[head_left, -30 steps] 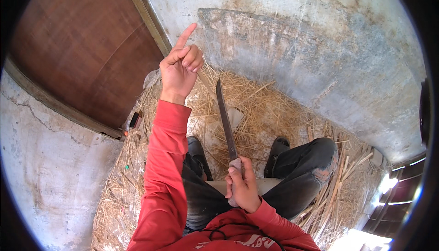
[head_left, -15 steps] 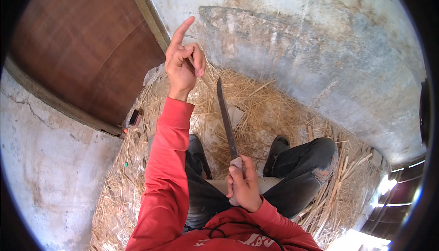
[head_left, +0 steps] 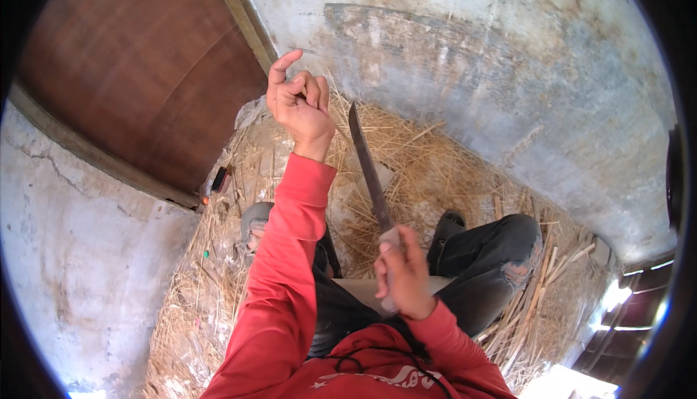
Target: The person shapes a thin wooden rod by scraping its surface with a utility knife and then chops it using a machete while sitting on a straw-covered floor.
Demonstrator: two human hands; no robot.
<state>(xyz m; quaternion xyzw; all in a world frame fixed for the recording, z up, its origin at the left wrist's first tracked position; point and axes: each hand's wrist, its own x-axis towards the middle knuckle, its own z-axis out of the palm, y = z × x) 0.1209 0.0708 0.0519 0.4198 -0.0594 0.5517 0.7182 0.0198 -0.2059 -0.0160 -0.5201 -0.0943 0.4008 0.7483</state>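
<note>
My right hand (head_left: pixel 408 272) is wrapped round the pale handle of a long knife (head_left: pixel 372 174). Its dark, narrow blade points up and away from me, over the straw. Motion slightly smears this hand. My left hand (head_left: pixel 301 105) is raised farther out, left of the blade tip, with its index finger bent upward and the other fingers curled in. A thin strip (head_left: pixel 340 132), perhaps of split cane or wood, seems to run out from those curled fingers toward the blade; most of it is hard to make out. Blade and left hand appear apart.
Loose straw (head_left: pixel 417 159) covers the floor between my feet. Long thin sticks (head_left: pixel 541 283) lie beside my right leg. A stained plaster wall (head_left: pixel 494 72) rises ahead, and a brown door panel (head_left: pixel 138 72) stands at the left. A small dark object (head_left: pixel 220 179) lies near it.
My left hand has come lower and slightly right, its index finger bending from straight. My right hand has moved a little right and upward with the knife, which tilts more to the left.
</note>
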